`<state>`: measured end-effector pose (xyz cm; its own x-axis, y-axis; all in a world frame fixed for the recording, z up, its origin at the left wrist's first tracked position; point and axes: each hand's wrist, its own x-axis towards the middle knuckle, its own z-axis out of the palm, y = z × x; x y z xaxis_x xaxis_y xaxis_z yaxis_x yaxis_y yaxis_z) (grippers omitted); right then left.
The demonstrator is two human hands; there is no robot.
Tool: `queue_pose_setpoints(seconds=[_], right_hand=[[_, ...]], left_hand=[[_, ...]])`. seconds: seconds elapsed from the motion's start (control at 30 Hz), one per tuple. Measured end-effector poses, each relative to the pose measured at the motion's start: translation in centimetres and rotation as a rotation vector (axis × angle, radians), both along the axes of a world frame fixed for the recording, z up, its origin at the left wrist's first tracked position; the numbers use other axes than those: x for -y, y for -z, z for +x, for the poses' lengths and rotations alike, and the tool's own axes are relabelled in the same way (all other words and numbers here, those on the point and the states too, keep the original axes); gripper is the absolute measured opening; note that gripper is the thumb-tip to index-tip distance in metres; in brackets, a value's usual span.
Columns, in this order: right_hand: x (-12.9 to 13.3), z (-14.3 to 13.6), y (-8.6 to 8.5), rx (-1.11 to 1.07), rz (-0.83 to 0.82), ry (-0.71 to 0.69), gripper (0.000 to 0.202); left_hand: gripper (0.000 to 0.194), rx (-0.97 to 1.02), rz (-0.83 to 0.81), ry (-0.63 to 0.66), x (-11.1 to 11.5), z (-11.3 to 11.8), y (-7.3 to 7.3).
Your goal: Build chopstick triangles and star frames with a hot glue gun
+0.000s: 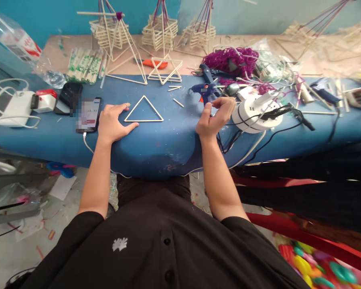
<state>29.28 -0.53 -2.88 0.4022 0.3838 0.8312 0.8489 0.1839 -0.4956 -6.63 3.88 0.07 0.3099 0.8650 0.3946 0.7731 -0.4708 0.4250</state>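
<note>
A triangle of thin wooden sticks (143, 119) lies flat on the blue table cover. My left hand (111, 122) rests on the cover at its left, thumb and fingers apart, with the fingertips close to the triangle's left side. To the right, my right hand (215, 116) is closed at the handle of a dark blue glue gun (205, 90), whose nozzle points left. Part of the handle is hidden by the thumb and fingers. A short loose stick (178, 103) lies between the triangle and the glue gun.
A phone (90, 114) lies left of my left hand. Behind stand a stick frame (165, 71), an orange cutter (155, 63) and purple yarn (233, 60). A round white power strip (252, 114) with black cables sits beside my right hand. A plastic bottle (27, 48) leans far left.
</note>
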Motion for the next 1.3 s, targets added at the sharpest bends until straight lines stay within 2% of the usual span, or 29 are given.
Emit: queue_pose_setpoints(seconds=[0.27, 0.5, 0.67, 0.93, 1.13, 1.3], right_hand=[[0.0, 0.1, 0.4, -0.042, 0.027, -0.021, 0.045], [0.2, -0.2, 0.0, -0.045, 0.026, -0.009, 0.032], [0.0, 0.1, 0.2, -0.024, 0.076, -0.045, 0.035], [-0.5, 0.3, 0.4, 0.077, 0.070, -0.096, 0.041], [-0.6, 0.4, 0.4, 0.234, -0.050, -0.187, 0.040], [-0.5, 0.5, 0.5, 0.270, -0.106, -0.200, 0.042]], left_hand=[[0.066, -0.014, -0.011, 0.002, 0.2, 0.0, 0.3], [0.068, -0.036, -0.005, 0.002, 0.3, 0.0, 0.1], [0.072, -0.074, -0.024, -0.009, 0.3, 0.0, -0.2], [0.071, -0.067, -0.039, -0.032, 0.4, 0.2, -0.6], [0.065, -0.094, -0.030, -0.046, 0.6, 0.2, -0.6], [0.067, -0.100, 0.003, -0.048, 0.9, 0.2, -0.3]])
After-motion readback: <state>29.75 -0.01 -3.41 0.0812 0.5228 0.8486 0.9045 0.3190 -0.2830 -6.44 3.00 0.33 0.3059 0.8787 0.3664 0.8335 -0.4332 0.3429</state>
